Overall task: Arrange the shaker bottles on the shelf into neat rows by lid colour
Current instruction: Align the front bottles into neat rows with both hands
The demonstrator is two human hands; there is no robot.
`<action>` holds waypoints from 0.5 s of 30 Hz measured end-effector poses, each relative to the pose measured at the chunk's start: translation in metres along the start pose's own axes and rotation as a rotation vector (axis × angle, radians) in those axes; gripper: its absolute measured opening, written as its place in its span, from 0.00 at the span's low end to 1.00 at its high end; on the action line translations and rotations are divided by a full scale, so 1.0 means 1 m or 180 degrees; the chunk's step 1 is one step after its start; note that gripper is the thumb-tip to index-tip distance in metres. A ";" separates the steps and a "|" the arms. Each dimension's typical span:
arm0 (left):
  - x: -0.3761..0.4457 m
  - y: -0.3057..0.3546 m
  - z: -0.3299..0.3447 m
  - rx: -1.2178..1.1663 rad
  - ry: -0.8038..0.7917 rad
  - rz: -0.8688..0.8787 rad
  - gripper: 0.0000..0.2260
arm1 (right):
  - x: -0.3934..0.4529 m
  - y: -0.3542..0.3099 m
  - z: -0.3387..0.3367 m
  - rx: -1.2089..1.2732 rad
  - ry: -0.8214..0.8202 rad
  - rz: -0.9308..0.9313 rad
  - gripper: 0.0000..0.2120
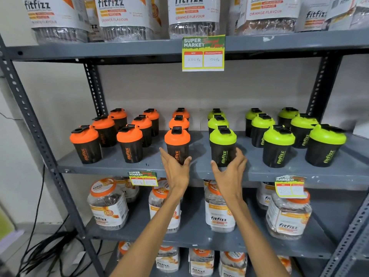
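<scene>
shakers (177, 145) "fitfizz", jars (194, 15) "ORANGE FLAVOUR", tag (203, 53) "SUPER MARKET"

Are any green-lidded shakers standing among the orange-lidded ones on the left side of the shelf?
No, the orange-lidded shakers fill the left columns and the green-lidded shakers fill the right columns, with none mixed across.

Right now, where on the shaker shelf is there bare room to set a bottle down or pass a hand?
Bare shelf runs along the front edge, and a lane lies between the orange-lid shakers and green-lid shakers. Within each colour block bottles stand close. The left hand and right hand fill the centre front.
</scene>
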State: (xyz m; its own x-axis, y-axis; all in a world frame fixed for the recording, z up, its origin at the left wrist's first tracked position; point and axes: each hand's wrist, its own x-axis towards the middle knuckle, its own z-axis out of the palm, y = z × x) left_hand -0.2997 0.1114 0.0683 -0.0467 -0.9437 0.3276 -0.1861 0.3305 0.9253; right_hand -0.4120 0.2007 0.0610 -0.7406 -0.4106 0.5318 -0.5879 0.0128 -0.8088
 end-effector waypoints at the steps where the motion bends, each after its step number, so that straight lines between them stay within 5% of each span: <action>1: -0.006 -0.004 -0.005 0.0016 0.0040 0.0066 0.46 | -0.010 0.000 -0.002 0.0049 0.0096 -0.0115 0.37; 8: -0.037 -0.047 -0.096 0.0041 0.0569 0.0927 0.27 | -0.086 -0.034 0.028 0.0532 0.0009 -0.0882 0.18; 15: 0.046 -0.073 -0.204 0.0206 0.1116 0.0840 0.33 | -0.111 -0.122 0.135 0.0487 -0.0268 -0.0904 0.18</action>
State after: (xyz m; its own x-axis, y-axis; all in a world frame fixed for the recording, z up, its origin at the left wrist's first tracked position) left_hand -0.0879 0.0475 0.0548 0.2329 -0.7604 0.6063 -0.2740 0.5469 0.7911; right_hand -0.2143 0.1216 0.0666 -0.5210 -0.4521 0.7240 -0.7066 -0.2474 -0.6630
